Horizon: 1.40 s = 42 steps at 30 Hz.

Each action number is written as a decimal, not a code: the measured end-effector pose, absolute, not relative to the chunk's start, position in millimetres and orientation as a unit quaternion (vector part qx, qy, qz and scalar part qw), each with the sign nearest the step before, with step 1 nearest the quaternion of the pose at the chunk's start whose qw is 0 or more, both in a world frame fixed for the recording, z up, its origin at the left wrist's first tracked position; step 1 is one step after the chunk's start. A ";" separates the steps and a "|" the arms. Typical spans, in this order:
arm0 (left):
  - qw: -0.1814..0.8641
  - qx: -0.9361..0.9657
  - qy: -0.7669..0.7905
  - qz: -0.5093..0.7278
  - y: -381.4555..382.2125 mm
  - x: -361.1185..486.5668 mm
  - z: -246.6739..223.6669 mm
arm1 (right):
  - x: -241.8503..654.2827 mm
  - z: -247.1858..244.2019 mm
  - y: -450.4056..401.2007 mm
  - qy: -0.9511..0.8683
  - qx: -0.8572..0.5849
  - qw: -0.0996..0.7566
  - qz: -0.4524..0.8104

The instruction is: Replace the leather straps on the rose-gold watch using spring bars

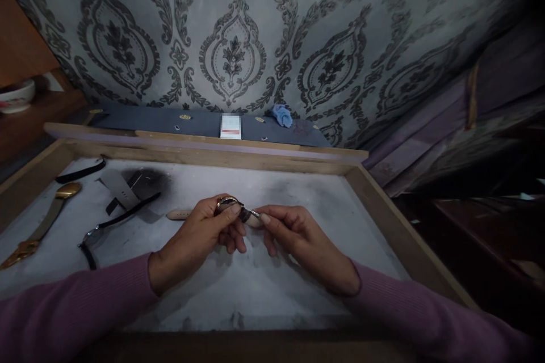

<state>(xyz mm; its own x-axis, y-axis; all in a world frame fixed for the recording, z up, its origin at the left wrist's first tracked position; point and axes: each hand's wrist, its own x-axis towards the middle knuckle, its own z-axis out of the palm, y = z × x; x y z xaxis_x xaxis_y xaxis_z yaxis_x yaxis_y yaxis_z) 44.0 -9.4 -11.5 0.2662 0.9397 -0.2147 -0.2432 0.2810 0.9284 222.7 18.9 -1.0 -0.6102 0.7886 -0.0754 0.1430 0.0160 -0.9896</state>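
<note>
My left hand (200, 238) is closed around a wristwatch (227, 202) with a round, gold-toned case, its thumb pressing near the case edge. A pale beige strap (177, 214) sticks out to the left behind this hand; the hand hides whether it joins the watch. Close by on the right, my right hand (302, 241) pinches a slim metal piece (252, 212) between thumb and fingertips, right against the watch. Its exact kind is too small to tell. Both hands are over the white surface (276, 295) of a wood-rimmed tray.
Left on the tray lie a black-strapped watch (123, 216), a grey strap-like piece (121, 188), a black band (83, 171) and an olive band with gold ends (45, 218). Beyond the wooden rim (204, 146) are a small box (230, 126) and a blue cloth (281, 116).
</note>
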 end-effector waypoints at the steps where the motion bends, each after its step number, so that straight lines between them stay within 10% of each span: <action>1: 0.683 0.410 0.422 0.433 -9.4 44.1 -11.3 | 223.1 -0.8 19.1 -0.663 -0.352 0.265 0.605; 42: 0.693 0.390 0.420 0.437 -9.6 44.0 -9.8 | 223.5 -0.3 18.4 -0.675 -0.356 0.263 0.591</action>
<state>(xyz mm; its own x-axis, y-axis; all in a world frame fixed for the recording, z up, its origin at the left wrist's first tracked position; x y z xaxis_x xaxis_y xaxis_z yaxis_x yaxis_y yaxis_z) 44.0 -9.6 -9.8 0.2648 0.9334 -0.2420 -0.2787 0.3143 0.9075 223.5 18.4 -0.3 -0.6084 0.7909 -0.0656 0.1696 0.0488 -0.9843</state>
